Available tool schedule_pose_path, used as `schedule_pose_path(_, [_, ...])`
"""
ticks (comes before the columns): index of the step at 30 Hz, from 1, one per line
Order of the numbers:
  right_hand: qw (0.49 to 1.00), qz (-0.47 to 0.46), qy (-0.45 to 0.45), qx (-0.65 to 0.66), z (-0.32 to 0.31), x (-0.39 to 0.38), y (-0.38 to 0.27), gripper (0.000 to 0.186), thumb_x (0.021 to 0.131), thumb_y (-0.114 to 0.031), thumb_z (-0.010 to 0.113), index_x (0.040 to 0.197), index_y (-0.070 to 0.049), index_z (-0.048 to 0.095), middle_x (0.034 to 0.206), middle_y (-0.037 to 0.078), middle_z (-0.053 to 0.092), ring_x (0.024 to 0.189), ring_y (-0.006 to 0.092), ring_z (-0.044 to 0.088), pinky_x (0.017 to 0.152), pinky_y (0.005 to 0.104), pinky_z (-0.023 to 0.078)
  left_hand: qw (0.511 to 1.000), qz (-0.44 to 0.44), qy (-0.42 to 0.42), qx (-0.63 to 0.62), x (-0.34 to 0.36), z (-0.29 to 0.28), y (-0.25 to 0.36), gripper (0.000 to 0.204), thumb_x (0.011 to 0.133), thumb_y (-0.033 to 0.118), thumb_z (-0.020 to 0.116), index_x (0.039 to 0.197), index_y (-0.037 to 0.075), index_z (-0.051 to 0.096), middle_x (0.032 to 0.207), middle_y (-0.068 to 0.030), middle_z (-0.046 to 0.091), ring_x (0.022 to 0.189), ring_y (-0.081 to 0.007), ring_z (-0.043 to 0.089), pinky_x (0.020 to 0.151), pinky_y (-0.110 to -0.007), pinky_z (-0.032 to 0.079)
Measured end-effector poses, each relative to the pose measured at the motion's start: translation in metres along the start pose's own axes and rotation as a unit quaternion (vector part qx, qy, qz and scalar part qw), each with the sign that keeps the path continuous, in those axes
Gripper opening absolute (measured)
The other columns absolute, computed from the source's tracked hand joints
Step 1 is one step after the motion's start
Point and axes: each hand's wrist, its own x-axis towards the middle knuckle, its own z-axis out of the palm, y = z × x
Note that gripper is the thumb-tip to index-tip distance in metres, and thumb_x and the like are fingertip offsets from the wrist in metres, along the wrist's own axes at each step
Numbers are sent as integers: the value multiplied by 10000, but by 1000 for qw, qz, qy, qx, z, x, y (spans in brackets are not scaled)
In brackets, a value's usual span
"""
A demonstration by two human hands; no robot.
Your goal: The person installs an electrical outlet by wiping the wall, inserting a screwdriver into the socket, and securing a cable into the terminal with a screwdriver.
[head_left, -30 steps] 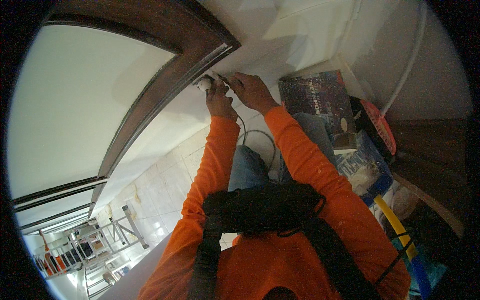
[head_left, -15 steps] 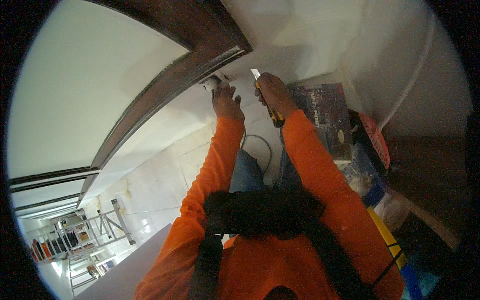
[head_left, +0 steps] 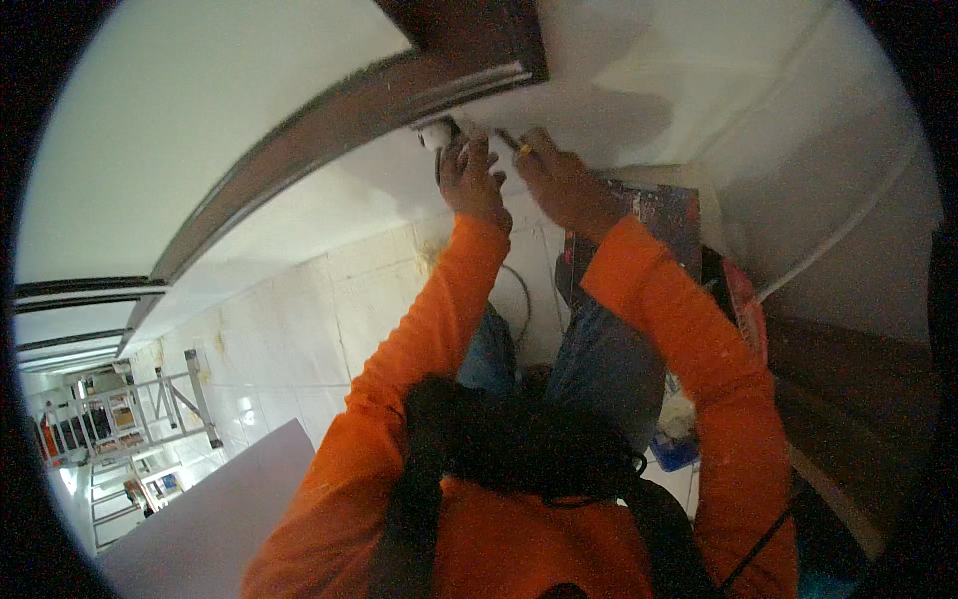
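Note:
My left hand (head_left: 473,178) grips a small round white fitting (head_left: 435,138) at the wall, just below the dark wooden frame (head_left: 469,80); its outer fingers are slightly raised. Just to its right, my right hand (head_left: 559,185) is closed on a yellow-and-black utility knife (head_left: 524,148), whose tip points up-left toward the fitting. A dark cable (head_left: 524,309) loops down over the tiles below my hands. Exactly where the blade ends is too blurred to tell.
A printed box (head_left: 654,210) leans at the right beside a red-and-black item (head_left: 743,304) and a blue container (head_left: 675,451). A white tube (head_left: 828,240) runs along the right wall. Metal scaffolding (head_left: 180,409) and a pale board (head_left: 210,509) are at the lower left.
Since half a second ago, my right hand has swung the knife from upright back toward my left hand and the fitting. The view has shifted, with the wooden frame higher in the picture.

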Motion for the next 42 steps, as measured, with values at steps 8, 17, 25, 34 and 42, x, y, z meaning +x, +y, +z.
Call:
schedule_pose_path(8, [997,-3,50,-50,-40,-1,1,321,839,-279,529,1017,-11,530,985,213,568,874,374,575,784,449,471,998,-46,-14,-51,4,18,10,349,847,218,563,1164,117,459,1058,-39,514,848,-189,518,675,-317,433])
schedule_pose_path(17, [994,-72,86,9,-25,10,-8,318,893,-282,483,1098,-40,516,889,198,585,835,333,585,751,403,447,987,100,-48,-113,13,6,-21,231,836,191,574,1019,56,532,898,-52,564,781,-160,551,576,-279,462])
schedule_pose_path(25, [937,-22,258,234,32,32,-20,316,901,-244,444,1090,-1,512,956,219,583,819,399,560,738,446,455,886,323,-90,319,7,8,6,208,840,81,542,1030,2,566,1030,-127,555,933,-245,559,825,-311,456])
schedule_pose_path(34, [922,-19,348,171,61,34,-28,245,911,-223,386,924,-3,493,885,246,533,837,441,512,726,472,422,970,122,-191,-88,19,-14,-17,302,878,259,478,1071,39,553,1071,-103,566,1015,-223,521,896,-340,405])
schedule_pose_path(42, [920,-38,353,164,53,37,-31,254,910,-224,387,969,-3,498,871,234,544,803,448,526,711,475,427,898,358,-113,230,18,-11,-17,317,765,126,597,1073,54,564,1152,-144,545,1083,-329,504,933,-369,407])
